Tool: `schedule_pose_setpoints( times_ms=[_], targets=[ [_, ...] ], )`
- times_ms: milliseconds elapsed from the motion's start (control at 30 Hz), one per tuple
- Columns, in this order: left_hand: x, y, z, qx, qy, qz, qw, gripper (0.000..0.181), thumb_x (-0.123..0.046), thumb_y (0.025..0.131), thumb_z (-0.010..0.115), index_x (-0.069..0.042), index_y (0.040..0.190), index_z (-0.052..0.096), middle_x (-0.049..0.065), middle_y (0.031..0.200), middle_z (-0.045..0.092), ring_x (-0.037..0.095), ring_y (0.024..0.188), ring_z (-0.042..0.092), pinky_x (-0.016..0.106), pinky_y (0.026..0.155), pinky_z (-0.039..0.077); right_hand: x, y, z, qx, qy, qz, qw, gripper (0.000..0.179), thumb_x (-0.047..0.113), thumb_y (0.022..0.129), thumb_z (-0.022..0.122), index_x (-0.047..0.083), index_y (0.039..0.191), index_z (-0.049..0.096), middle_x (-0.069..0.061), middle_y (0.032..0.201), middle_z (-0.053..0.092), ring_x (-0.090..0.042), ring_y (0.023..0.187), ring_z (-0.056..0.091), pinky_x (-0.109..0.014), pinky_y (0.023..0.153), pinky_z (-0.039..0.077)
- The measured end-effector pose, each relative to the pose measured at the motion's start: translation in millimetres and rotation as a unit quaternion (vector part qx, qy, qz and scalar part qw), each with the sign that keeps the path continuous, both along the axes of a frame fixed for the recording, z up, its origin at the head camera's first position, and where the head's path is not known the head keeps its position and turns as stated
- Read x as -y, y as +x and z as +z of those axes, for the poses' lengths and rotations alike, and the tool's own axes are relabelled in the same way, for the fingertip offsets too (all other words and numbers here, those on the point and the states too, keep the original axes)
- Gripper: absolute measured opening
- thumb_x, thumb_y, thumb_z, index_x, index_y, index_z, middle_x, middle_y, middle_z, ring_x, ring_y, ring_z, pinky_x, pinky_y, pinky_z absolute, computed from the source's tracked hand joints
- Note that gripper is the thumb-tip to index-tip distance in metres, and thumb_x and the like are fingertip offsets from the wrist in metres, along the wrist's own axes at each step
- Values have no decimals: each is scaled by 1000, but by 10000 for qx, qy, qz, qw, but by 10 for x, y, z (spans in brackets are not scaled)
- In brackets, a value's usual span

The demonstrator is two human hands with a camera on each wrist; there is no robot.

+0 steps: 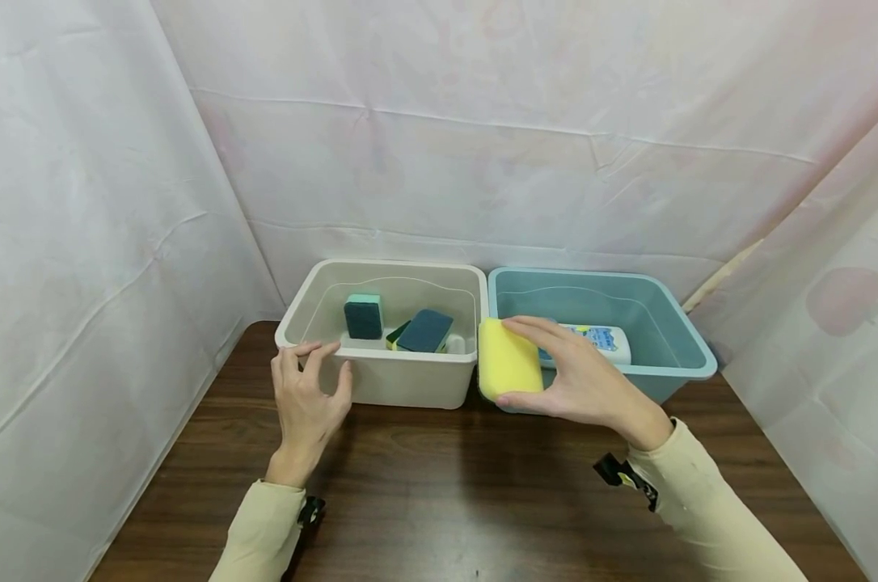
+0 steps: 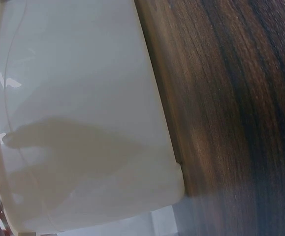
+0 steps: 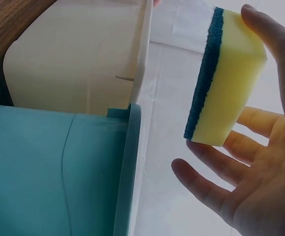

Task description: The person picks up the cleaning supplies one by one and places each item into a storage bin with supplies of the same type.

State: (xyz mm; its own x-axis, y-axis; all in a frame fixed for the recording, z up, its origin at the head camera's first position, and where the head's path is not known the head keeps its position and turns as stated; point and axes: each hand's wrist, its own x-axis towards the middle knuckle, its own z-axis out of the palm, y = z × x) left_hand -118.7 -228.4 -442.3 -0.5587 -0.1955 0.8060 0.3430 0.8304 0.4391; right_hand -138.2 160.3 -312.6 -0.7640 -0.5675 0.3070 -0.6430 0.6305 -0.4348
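Observation:
My right hand [image 1: 580, 380] pinches a yellow sponge [image 1: 509, 360] between thumb and fingers, above the place where the two bins meet. Its dark green scouring side [image 3: 207, 73] shows in the right wrist view, facing away from the palm. My left hand [image 1: 310, 400] is at the front rim of the off-white bin [image 1: 403, 384], fingertips on the rim and thumb spread apart. Inside that bin stand or lie a green sponge [image 1: 364, 317] at the left and a dark-topped sponge [image 1: 426, 331] nearer the middle, partly covering another sponge [image 1: 397, 335].
Right beside the off-white bin is a blue-green bin [image 1: 675, 372], holding a white bottle with a blue label [image 1: 605, 339], partly hidden by my right hand. Both bins stand on a dark wooden table [image 1: 417, 493]. Pale cloth [image 1: 439, 178] hangs behind and at both sides.

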Motion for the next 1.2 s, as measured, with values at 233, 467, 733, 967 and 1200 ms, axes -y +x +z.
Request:
schedule_pose_setpoints(
  times_ms=[233,467,733,967,1200],
  targets=[
    [-6,15,10,145,-21,15,9999,34,-23,90,75,-5,119,76,26,123,60,49,116,50,63,100,40,25,-15,18,-111,6,26,9999,95,66,76,88,25,156,54,0,159,55,-27,141,56,-58,107,51],
    [-12,24,18,176,-43,34,9998,34,-25,90,75,-5,118,76,26,123,60,49,117,50,64,102,39,56,-30,29,-187,141,-99,9997,96,66,77,88,21,155,55,-5,157,57,-30,140,57,-58,105,53],
    [-13,11,17,106,-49,28,9999,34,-24,90,75,-5,118,76,27,122,60,50,117,50,64,101,40,63,-71,48,-337,242,-149,9990,97,66,77,87,19,156,55,-7,157,58,-32,139,59,-57,103,55],
    [-29,-14,7,-131,5,-2,9999,32,-20,87,77,-6,116,77,26,121,62,48,114,52,63,98,40,88,-103,106,-430,219,-98,9988,94,64,79,87,17,154,57,-6,157,57,-31,138,59,-56,102,56],
    [-59,-37,7,-238,43,-49,9997,32,-20,86,78,-6,116,78,26,120,62,49,113,52,63,99,40,88,-139,152,-416,233,-97,9988,93,62,80,87,16,155,56,-7,158,56,-32,139,59,-56,101,57]
  ],
)
